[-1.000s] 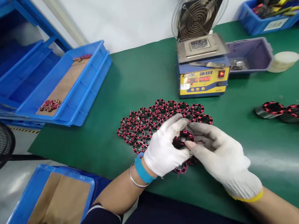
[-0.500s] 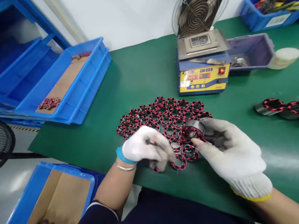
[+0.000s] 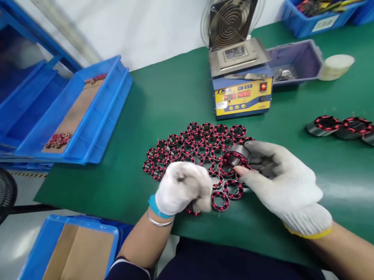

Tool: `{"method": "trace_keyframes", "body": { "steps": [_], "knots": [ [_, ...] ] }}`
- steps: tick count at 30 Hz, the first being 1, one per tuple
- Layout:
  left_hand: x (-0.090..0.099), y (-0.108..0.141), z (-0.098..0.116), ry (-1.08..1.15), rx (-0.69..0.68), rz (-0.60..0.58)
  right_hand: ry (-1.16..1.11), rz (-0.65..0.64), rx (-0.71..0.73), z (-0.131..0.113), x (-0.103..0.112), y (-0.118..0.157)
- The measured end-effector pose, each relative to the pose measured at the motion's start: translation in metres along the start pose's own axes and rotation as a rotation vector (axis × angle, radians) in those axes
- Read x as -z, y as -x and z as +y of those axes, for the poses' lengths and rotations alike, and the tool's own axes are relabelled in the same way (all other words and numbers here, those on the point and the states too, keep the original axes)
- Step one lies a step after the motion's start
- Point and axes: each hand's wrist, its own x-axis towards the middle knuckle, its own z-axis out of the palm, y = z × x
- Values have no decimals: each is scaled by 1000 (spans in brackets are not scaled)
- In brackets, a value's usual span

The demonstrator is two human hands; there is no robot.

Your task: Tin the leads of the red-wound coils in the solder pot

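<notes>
My right hand, in a white knit glove with bare thumb tip, pinches a motor stator between thumb and fingers. The stator is a grey metal ring with red windings, tilted above the others. My left hand, also gloved, is closed in a curl at the near edge of the stator cluster. Another stator shows partly under its fingers; whether they grip it or something else is hidden. Many similar stators stand packed together on the green table, with one ring between my hands.
Behind the cluster sits a yellow-and-blue heated unit with a lit display and a fan. A purple bin and a round white pad are beside it. Larger stators line the right. Blue trays stand left.
The view has shifted slightly, moving the table items left. My right hand still holds the stator in nearly the same pose. My left fingers look more tightly curled.
</notes>
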Motion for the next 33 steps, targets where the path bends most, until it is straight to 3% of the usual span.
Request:
{"method": "trace_keyframes", "body": {
  "steps": [3,6,11,15,18,22,24,28,30,33],
  "knots": [
    [6,-3,1,131,-167,243,-57,4,-25,-2,-1,-1],
    [7,-9,-7,25,-76,421,-80,9,-25,-3,-3,-1],
    [6,-10,-18,-252,44,345,-53,10,-37,-6,-1,-5],
    [-2,-13,-15,-249,105,275,5,-20,-36,-9,-2,-7],
    [-6,-13,-10,-230,146,297,53,-39,-37,-11,-4,-6],
    [0,-6,-5,-126,76,302,69,-50,-90,-14,-4,-6],
    [4,-5,-5,-29,-3,381,67,-47,-133,-17,-1,-10],
    [3,-9,-8,153,-72,614,123,-15,-173,-29,8,-38],
    [-1,-11,-12,173,-40,629,218,30,-125,-38,14,-66],
    [-4,-10,-18,98,-7,560,497,81,23,-57,22,-123]
  ]
}}
